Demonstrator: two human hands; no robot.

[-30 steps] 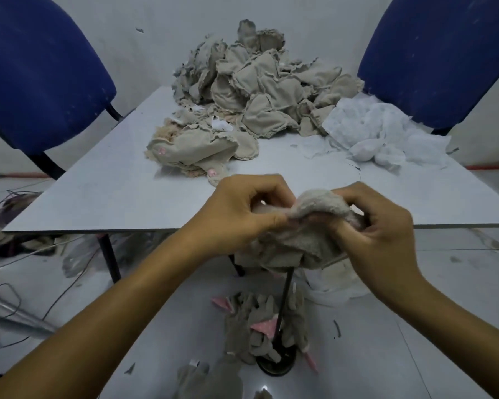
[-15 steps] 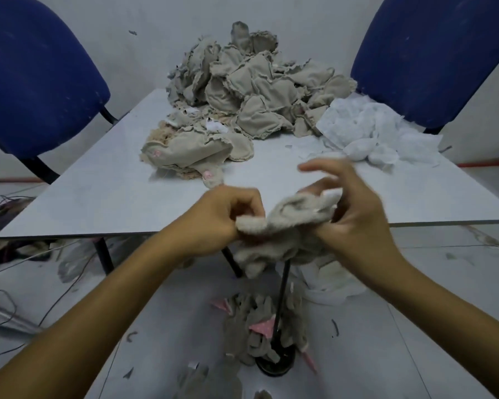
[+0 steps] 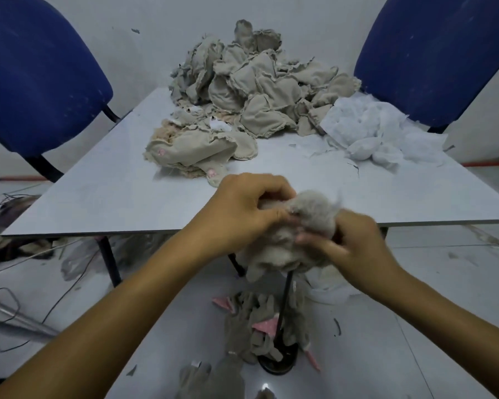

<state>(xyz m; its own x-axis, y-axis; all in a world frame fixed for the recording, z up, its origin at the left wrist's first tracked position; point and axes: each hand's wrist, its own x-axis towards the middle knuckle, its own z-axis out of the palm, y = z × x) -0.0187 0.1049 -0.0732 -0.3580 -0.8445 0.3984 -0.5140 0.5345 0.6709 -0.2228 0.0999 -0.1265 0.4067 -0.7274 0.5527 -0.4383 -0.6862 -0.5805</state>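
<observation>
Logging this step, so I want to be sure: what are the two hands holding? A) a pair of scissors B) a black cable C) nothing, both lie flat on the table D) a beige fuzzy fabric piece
D: the left hand and the right hand both grip the beige fuzzy fabric piece at the near edge of the table.

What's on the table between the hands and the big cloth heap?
In the head view, a smaller stack of tan cloth pieces lies there; bare table follows, up to the left hand and right hand gripping a fuzzy piece.
</observation>
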